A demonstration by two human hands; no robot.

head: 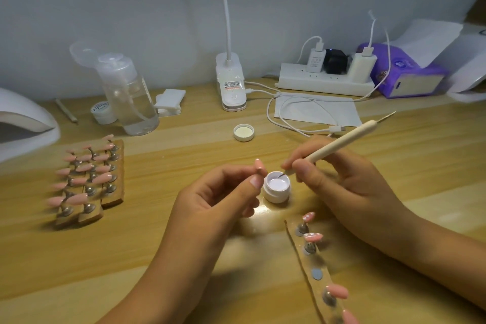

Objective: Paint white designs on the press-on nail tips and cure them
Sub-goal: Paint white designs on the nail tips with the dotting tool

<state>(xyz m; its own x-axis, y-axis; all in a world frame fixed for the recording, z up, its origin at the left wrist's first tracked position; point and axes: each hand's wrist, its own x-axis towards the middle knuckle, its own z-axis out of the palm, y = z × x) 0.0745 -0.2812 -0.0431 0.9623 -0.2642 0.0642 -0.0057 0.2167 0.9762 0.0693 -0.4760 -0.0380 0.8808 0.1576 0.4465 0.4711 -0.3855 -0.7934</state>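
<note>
While white-dotted pink nail tips (313,237) stand on the near strip (314,285), the grip of the left hand (210,200) pinches one glossy pink tip (259,166) beside the white gel pot (276,192); the grip of the right hand (342,181) holds the pen (342,141), point in the gel. Plain tips (85,166) stand farther left.

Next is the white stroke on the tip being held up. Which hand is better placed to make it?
Right. The right hand grips the brush, its tip in the white gel pot, close beside the pink nail tip that the left hand pinches and steadies.
</note>
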